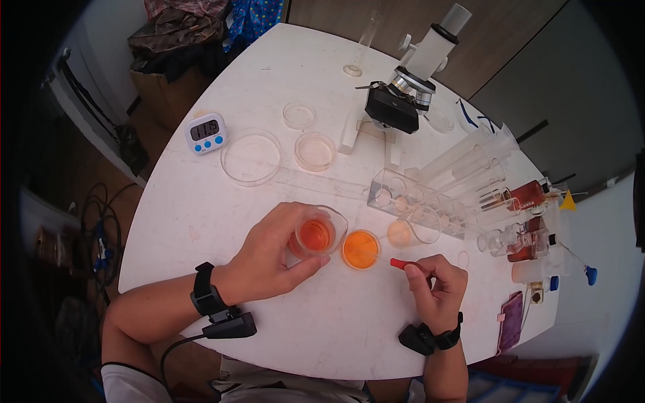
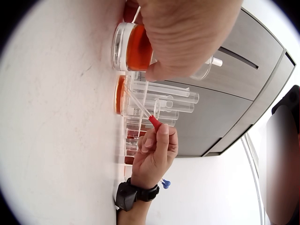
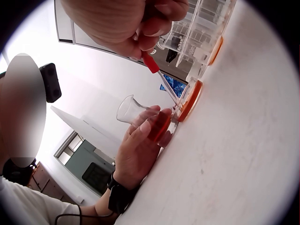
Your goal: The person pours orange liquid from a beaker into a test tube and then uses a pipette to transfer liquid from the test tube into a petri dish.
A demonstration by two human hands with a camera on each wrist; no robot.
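Observation:
My left hand (image 1: 265,258) grips a glass beaker (image 1: 314,235) of red-orange liquid, fingers and thumb round its sides. In the right wrist view the beaker (image 3: 160,125) stands low, close to the tabletop. Just right of it lies a petri dish (image 1: 361,251) with bright orange liquid. My right hand (image 1: 442,289) pinches the red rubber bulb (image 1: 401,264) of a glass dropper between thumb and fingers. The dropper's clear tube (image 2: 137,102) slants down to the dish, its tip at the orange liquid in the left wrist view.
Behind the dish stands a clear rack (image 1: 416,205) with large test tubes, a pale orange dish (image 1: 399,233) beside it. Further back are a microscope (image 1: 403,101), a graduated cylinder (image 1: 366,43), petri dishes (image 1: 314,152) and a timer (image 1: 206,133). Brown bottles (image 1: 526,195) and a purple cloth (image 1: 510,322) lie right.

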